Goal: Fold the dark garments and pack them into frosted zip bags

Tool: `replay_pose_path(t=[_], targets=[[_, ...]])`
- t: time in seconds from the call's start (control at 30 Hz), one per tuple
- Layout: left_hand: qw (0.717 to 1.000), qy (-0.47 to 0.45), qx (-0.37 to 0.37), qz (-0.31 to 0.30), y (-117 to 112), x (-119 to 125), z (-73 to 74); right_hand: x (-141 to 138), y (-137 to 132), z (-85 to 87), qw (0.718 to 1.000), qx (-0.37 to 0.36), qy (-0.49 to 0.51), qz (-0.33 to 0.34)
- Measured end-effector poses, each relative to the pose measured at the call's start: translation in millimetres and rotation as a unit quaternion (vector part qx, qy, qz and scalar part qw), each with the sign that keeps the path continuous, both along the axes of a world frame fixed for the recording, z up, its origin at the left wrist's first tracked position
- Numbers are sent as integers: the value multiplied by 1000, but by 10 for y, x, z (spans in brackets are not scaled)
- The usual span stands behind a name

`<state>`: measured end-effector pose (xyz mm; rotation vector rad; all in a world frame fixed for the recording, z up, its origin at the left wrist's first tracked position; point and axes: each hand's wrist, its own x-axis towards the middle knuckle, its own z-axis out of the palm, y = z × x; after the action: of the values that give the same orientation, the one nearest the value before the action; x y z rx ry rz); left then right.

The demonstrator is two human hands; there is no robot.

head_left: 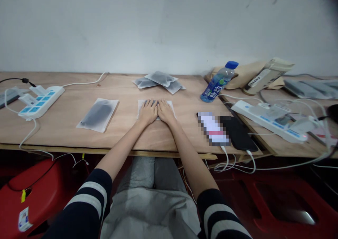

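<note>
The head view shows two bare hands lying flat, palms down, on a frosted pouch [141, 105]. The left hand [148, 112] and the right hand [166, 111] are side by side and meet at the thumbs. Neither hand is gripping anything; the fingers stretch out toward the wall [105, 31]. The pouch lies on the wooden table [60, 133], right in front of the person, with only its edges and a bit of something dark peeking out. I cannot tell what is inside. The step looks like pressing or smoothing the pouch. To do it well, it seems best to push softly and evenly with both palms, and to slide outward from the middle so that no wrinkle gets trapped. Pushing hard in one spot could crease the thin cover or hurt what is inside. Keeping the pouch square to the table's edge should help too. Another frosted pouch [97, 115] lies off to the left, well apart, and a small pile of frosted pouches [161, 78] sits near the wall. The blue-capped bottle [215, 85] and the lit phone [213, 128] are on the right, so wide elbow swings that way would be unwise.
</note>
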<state>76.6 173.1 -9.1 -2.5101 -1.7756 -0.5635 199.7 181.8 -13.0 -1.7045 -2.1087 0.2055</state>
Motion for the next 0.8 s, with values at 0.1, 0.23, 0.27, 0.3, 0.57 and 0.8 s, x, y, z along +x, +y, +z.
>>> replay_pose_path(t=[0.1, 0.23, 0.27, 0.3, 0.57, 0.8], targets=[[1000, 2, -3, -3, 33, 5, -3, 24, 52, 12, 1000, -29, -12, 5], [1000, 9, -2, -6, 53, 6, -11, 68, 100, 28, 998, -59, -23, 12], [1000, 11, -2, -9, 55, 4, -11, 82, 109, 34, 997, -67, -26, 15], [1000, 14, -2, -12, 55, 0, -8, 97, 118, 42, 997, -75, -30, 18], [995, 56, -11, -78, 112, -104, 40, 195, 112, 128, 991, -106, -62, 56], [991, 43, 10, -129, 179, -184, -38, 264, 48, 82, 993, -48, -69, 77]])
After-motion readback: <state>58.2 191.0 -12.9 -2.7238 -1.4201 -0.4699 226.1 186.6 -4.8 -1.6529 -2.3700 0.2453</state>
